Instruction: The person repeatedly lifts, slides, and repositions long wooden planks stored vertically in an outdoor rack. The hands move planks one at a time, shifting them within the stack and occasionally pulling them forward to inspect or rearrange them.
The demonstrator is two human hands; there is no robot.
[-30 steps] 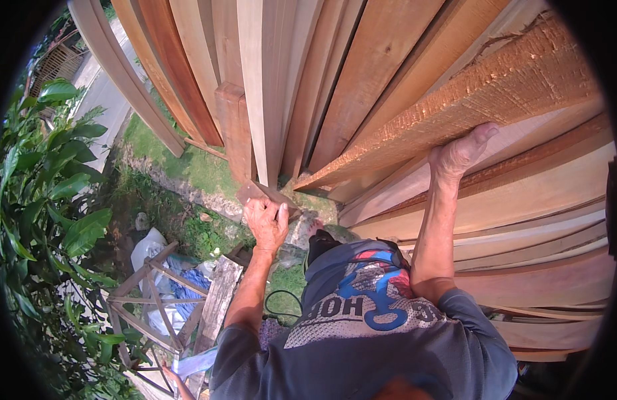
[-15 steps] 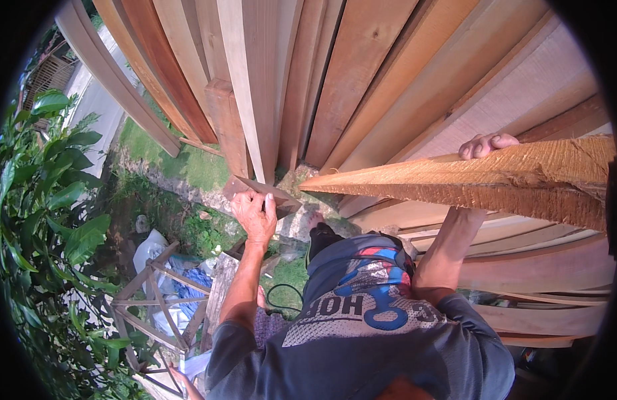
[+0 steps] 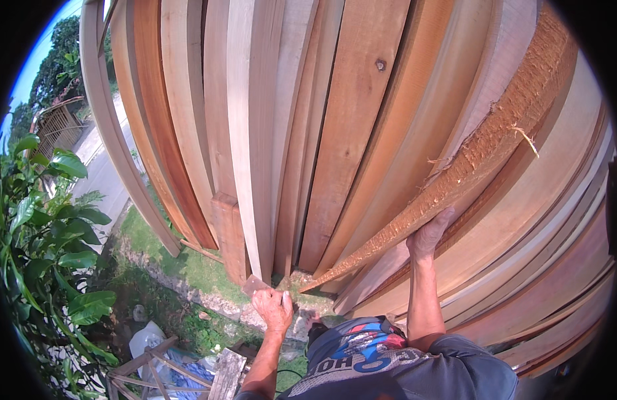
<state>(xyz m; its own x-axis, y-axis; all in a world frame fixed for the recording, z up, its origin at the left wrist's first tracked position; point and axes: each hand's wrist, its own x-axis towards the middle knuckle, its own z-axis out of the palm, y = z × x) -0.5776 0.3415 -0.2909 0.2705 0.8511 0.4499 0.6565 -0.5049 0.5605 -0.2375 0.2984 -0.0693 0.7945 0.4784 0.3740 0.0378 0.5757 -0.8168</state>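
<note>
My right hand [image 3: 430,233] is wrapped around a long rough-sawn plank [image 3: 470,165] about midway along it. The plank slants from the ground near my feet up to the upper right, in front of the standing boards [image 3: 362,127]. Closed on a small brown piece of wood [image 3: 256,285] is my left hand [image 3: 273,311], low down by the foot of a pale board [image 3: 245,133]. Most of that small piece is hidden by my fingers.
A short brown block [image 3: 228,233] stands against the boards. More boards lean in a curve at the right. On the left are a leafy bush [image 3: 68,233], a wooden frame [image 3: 155,363] and a plastic bag [image 3: 147,341]. Grass and a stone edging [image 3: 218,303] run below.
The rough plank has swung from nearly level to steeply upright, its upper end rising at the right. My right hand has moved with it. My left hand keeps the small piece, and my view has tilted upward.
</note>
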